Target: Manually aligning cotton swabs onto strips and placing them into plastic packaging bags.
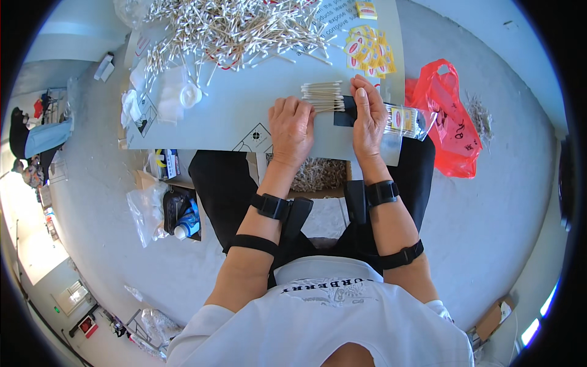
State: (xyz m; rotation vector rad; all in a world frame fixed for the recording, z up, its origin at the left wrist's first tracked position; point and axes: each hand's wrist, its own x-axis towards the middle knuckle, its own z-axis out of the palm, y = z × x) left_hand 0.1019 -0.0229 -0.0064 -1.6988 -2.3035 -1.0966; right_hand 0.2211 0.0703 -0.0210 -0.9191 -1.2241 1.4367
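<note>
A flat bundle of cotton swabs (322, 90) lies on the grey table between my two hands, its sticks side by side. My left hand (290, 131) is closed, its bent fingers against the bundle's near left end; its fingertips are mostly hidden. At the bundle's right end stands my right hand (369, 119), fingers stretched and thumb raised, the palm side turned toward the swabs. Beneath and beside that hand is a dark rectangle (345, 116) on the table. Just right of it lies a clear bag (411, 122) holding swabs and a yellow label.
A big heap of loose swabs (238, 30) covers the table's far side. Yellow cards (370, 52) lie at the far right, a white round lid (190, 95) at left. A red plastic bag (448, 122) sits beyond the right edge. Under the table is a box of swabs (318, 176).
</note>
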